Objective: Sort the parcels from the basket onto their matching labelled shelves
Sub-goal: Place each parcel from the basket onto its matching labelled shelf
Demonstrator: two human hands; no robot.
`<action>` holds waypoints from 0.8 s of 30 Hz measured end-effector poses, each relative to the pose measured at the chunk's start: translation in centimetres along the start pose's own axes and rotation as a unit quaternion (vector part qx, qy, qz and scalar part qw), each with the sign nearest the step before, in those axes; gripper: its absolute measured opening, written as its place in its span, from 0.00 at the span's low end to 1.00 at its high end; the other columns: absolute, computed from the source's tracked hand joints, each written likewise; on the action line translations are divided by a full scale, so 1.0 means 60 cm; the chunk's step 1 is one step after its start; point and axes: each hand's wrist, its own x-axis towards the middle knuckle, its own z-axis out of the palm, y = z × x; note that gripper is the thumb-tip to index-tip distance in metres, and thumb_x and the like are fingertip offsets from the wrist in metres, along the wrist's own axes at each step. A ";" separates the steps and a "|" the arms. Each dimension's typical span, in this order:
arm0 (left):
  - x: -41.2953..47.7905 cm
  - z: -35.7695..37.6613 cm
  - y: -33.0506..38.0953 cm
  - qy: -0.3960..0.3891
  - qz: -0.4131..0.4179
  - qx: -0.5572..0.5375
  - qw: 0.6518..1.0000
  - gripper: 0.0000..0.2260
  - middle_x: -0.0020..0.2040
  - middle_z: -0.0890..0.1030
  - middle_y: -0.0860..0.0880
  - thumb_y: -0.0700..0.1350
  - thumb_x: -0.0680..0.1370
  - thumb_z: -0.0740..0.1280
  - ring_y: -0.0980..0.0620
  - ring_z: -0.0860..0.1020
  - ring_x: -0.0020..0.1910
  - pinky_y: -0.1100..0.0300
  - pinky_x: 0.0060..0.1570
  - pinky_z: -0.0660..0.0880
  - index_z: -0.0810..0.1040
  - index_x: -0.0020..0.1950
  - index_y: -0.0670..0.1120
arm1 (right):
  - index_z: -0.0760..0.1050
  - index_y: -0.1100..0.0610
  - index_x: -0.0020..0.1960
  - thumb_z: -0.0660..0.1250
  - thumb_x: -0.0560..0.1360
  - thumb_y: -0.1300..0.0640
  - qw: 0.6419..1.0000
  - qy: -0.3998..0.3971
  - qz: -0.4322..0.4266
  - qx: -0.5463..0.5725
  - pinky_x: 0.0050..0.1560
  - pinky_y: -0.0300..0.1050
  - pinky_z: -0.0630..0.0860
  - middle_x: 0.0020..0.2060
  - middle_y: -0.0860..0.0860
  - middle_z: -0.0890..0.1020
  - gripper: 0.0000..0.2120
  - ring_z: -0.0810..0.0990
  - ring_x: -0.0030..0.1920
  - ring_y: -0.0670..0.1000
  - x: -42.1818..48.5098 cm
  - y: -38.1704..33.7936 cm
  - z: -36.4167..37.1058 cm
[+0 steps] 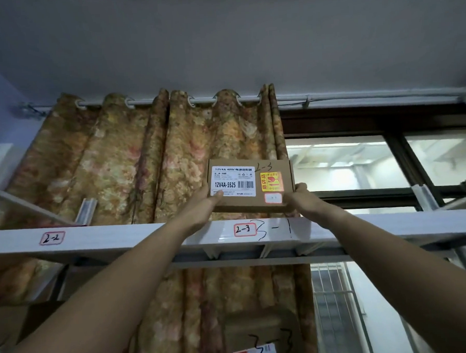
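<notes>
A flat brown cardboard parcel [250, 185] with a white barcode label, a yellow fragile sticker and a handwritten "2-3" is held up over the top shelf. My left hand [201, 207] grips its left edge and my right hand [306, 201] grips its right edge. The parcel is tilted with its face towards me, its lower edge just above the white shelf beam [121, 237]. Directly below it on the beam is the red-framed label "2-3" [245, 229], with "3-1" handwritten beside it. A label "2-2" [52, 238] sits further left on the beam.
A floral curtain [144, 159] hangs behind the shelf, with a window [361, 167] to the right. A brown parcel marked "3-3" [262, 339] stands on the level below. Cardboard boxes [23, 322] sit at lower left. White shelf posts [423, 196] rise at right.
</notes>
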 end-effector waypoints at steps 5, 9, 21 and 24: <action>0.017 0.007 -0.043 -0.073 -0.029 0.096 0.992 0.27 0.77 0.58 0.50 0.58 0.80 0.53 0.48 0.57 0.76 0.46 0.75 0.55 0.54 0.77 0.49 | 0.70 0.67 0.61 0.58 0.78 0.64 0.999 0.002 0.016 -0.047 0.33 0.30 0.69 0.46 0.54 0.77 0.13 0.74 0.46 0.51 0.030 0.028 0.024; 0.016 0.013 -0.064 -0.084 -0.048 0.248 0.964 0.29 0.78 0.54 0.51 0.61 0.80 0.48 0.48 0.56 0.76 0.46 0.74 0.55 0.52 0.77 0.49 | 0.67 0.66 0.68 0.58 0.78 0.58 0.991 -0.019 0.052 -0.122 0.66 0.54 0.70 0.66 0.64 0.72 0.21 0.70 0.66 0.63 0.054 0.042 0.036; -0.051 0.022 -0.066 -0.045 -0.016 0.335 0.941 0.29 0.78 0.42 0.50 0.59 0.81 0.45 0.53 0.41 0.77 0.53 0.76 0.41 0.42 0.77 0.47 | 0.63 0.55 0.71 0.57 0.77 0.49 0.933 0.147 -0.182 -0.274 0.75 0.57 0.51 0.71 0.55 0.67 0.24 0.62 0.73 0.55 -0.008 0.065 0.053; -0.104 0.009 -0.073 -0.045 -0.018 0.318 0.947 0.28 0.79 0.44 0.51 0.58 0.81 0.47 0.54 0.42 0.77 0.55 0.76 0.42 0.45 0.78 0.47 | 0.65 0.58 0.72 0.58 0.77 0.52 0.896 0.133 -0.267 -0.329 0.76 0.52 0.52 0.73 0.55 0.67 0.24 0.61 0.74 0.54 -0.058 0.062 0.074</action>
